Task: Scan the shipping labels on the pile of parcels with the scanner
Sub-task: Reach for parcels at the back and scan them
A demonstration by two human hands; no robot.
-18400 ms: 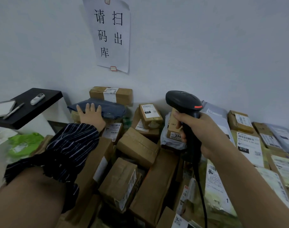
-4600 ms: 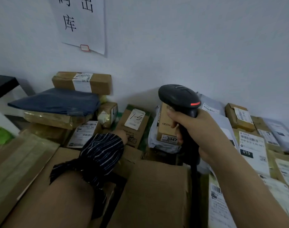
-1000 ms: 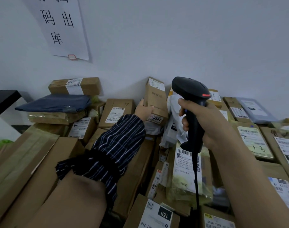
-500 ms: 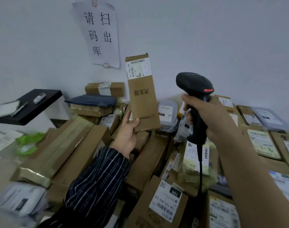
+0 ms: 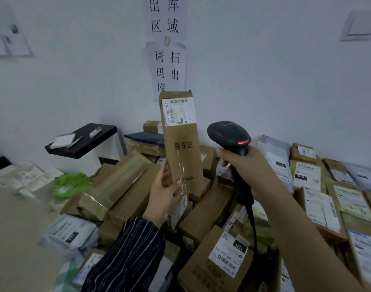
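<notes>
My left hand (image 5: 162, 196) grips the lower end of a long narrow brown parcel (image 5: 181, 142) and holds it upright above the pile. Its white shipping label (image 5: 178, 111) sits at the top, facing me. My right hand (image 5: 246, 168) grips the handle of the black corded scanner (image 5: 229, 134). The scanner's head is just right of the parcel, at about its mid height, with a red strip glowing on it. A pile of brown boxes and grey mailers (image 5: 201, 218) spreads below both hands.
A black shelf (image 5: 83, 142) with a notepad, pen and small white device stands at the left. Green bag (image 5: 71, 185) and white foam pieces (image 5: 30, 178) lie beside it. Labelled boxes (image 5: 319, 197) line the right. Paper signs (image 5: 170, 66) hang on the white wall.
My left hand pulled the long parcel out of the pile and raised it upright beside the scanner. My view has tilted upward. My right hand keeps its grip on the scanner.
</notes>
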